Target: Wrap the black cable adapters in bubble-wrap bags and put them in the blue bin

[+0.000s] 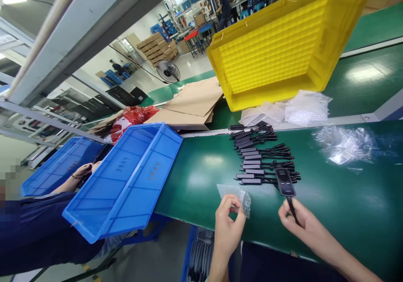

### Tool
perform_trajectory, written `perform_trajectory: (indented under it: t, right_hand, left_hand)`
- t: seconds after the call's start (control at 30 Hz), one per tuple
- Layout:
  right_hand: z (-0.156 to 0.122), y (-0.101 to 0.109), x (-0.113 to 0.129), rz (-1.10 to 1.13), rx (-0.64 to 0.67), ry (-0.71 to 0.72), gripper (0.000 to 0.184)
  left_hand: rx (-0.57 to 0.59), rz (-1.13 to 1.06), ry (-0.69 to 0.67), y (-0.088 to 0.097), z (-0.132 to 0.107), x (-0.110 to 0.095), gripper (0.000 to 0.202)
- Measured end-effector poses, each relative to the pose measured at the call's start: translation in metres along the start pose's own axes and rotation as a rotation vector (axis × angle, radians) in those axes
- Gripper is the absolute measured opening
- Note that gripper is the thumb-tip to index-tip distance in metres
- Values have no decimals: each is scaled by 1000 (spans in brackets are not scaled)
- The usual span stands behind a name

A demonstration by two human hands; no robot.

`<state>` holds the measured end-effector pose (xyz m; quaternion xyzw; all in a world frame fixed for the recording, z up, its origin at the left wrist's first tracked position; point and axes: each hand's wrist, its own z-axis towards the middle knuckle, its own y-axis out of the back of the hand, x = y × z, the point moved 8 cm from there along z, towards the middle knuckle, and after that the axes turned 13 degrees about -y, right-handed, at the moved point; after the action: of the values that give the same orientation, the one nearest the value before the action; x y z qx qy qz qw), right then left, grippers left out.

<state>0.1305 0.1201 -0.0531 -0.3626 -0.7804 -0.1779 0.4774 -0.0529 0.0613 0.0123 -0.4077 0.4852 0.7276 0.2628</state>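
Note:
My left hand (230, 220) pinches a small bubble wrap bag (246, 200) over the green worktop. To its right, my right hand (297, 220) is closed round the black cable of a flat dark device (285, 182) with a glossy face and small markings. The device points away from me, apart from the bag. Just beyond both hands lies a row of slim grey-and-black cabled units (251, 167), their cables toward the right. The ends of the cables inside my right fist are hidden.
Blue bins (135, 172) stand at the left, near a co-worker's hand (83, 170). A yellow crate (277, 55) leans beyond several bubble wrap bags (307, 107). Clear plastic bags (346, 143) lie at right, cardboard sheets (189, 99) at back. Below the edge, a bin holds wrapped pieces (200, 252).

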Motion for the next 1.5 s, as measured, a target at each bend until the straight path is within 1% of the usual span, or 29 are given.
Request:
perform_trajectory:
  t: [0.1, 0.23, 0.3, 0.4, 0.47, 0.6, 0.7, 0.77, 0.83, 0.9, 0.93, 1.07, 1.17, 1.27, 1.4, 1.5]
  right_hand:
    - [9, -13, 2, -132, -81, 9, 22]
    - [21, -31, 3, -179, -104, -4, 18]
    - [21, -34, 4, -170, -103, 1, 14]
    - [17, -36, 10, -168, -85, 30, 11]
    - [15, -37, 13, -209, -87, 56, 12]
    - [16, -33, 14, -342, -149, 56, 12]
    - [12, -28, 16, -339, -113, 49, 15]
    - [2, -22, 22, -298, -56, 79, 21]
    - [-12, -14, 29, -274, -13, 127, 32]
    - [-25, -9, 34, -300, 24, 171, 41]
    - [-30, -9, 35, -337, 41, 185, 42]
    - [-38, -18, 26, -550, 70, 256, 35]
    - [-36, -22, 11, -675, 13, 322, 30]
    - [-35, -21, -3, -768, -48, 351, 27]
    - [-35, -20, -10, -835, -60, 369, 25]
    - [-33, -20, -7, -784, -66, 330, 29]
  left_hand:
    - [63, -48, -41, -16, -7, -16, 15]
    - [101, 22, -125, -30, -20, -33, 15]
    - [91, 87, -166, -33, -25, -35, 15]
    - [70, 224, -199, -34, -29, -30, 15]
    - [39, 320, -211, -32, -29, -26, 14]
    - [-103, 444, -192, -15, -27, -21, 18]
    - [-150, 460, -171, -4, -24, -20, 19]
    - [-152, 478, -129, 2, -22, -16, 19]
    - [-124, 497, -68, 6, -20, -10, 18]
    - [-81, 482, -32, 5, -18, -6, 18]
    - [-61, 456, -28, 2, -18, -5, 17]
    - [-21, 323, -35, -8, -18, -7, 14]
    - [-10, 240, -23, -12, -20, -9, 13]
    - [-22, 202, -19, -11, -20, -10, 16]
    - [-57, 202, -59, -12, -19, -15, 20]
    - [-50, 289, -163, -18, -19, -28, 20]
